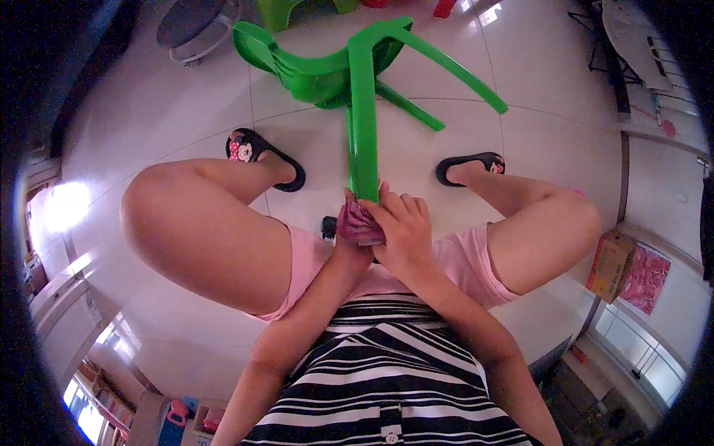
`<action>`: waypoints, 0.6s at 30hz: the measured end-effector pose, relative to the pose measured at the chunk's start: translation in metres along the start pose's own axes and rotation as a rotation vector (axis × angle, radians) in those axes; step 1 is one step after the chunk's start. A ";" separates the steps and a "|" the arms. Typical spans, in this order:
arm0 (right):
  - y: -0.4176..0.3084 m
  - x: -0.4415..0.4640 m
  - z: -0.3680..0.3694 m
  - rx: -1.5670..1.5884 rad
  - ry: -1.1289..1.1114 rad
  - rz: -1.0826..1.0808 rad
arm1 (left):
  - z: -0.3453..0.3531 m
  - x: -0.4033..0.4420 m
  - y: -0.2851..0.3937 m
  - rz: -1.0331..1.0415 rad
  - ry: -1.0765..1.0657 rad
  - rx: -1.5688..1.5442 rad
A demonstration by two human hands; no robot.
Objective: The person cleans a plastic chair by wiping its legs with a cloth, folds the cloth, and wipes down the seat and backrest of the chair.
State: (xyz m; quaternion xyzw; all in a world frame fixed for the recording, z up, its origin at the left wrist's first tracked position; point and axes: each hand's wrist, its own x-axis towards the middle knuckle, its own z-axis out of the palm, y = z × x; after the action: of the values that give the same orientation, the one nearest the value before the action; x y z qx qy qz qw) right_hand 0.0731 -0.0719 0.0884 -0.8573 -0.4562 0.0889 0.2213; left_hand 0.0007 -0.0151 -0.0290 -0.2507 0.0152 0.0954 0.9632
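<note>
Right hand [407, 232] half curled, thumb and fingers closed on the purple cloth [363, 223] at the leg's [364, 134] near end, and my left hand [352, 250] cups it from the other side, mostly hidden, so I can't tell how tightly. Forearms [312, 296] converge in front of me, and the knack, I'd say, is even pressure all round that end, so nothing bunches sideways. Beyond, the green chair [316, 78] lies tipped on the floor [186, 126], leg pointing my way.
</note>
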 end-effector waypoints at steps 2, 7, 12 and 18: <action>-0.001 0.001 0.000 -0.016 0.000 0.012 | 0.009 0.003 -0.005 -0.018 -0.116 -0.152; 0.002 0.003 0.004 -0.031 0.055 0.015 | 0.016 0.003 -0.010 0.001 -0.126 -0.287; 0.002 0.011 0.000 -0.018 0.074 0.025 | 0.021 0.003 -0.007 0.097 0.006 0.381; 0.012 0.028 0.003 -0.007 0.108 0.036 | 0.018 -0.001 -0.010 0.169 0.460 0.450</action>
State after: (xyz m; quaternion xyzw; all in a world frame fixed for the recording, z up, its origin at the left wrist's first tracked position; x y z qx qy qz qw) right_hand 0.0964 -0.0538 0.0815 -0.8697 -0.4285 0.0450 0.2408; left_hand 0.0015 -0.0149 -0.0088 -0.0446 0.2734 0.1100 0.9545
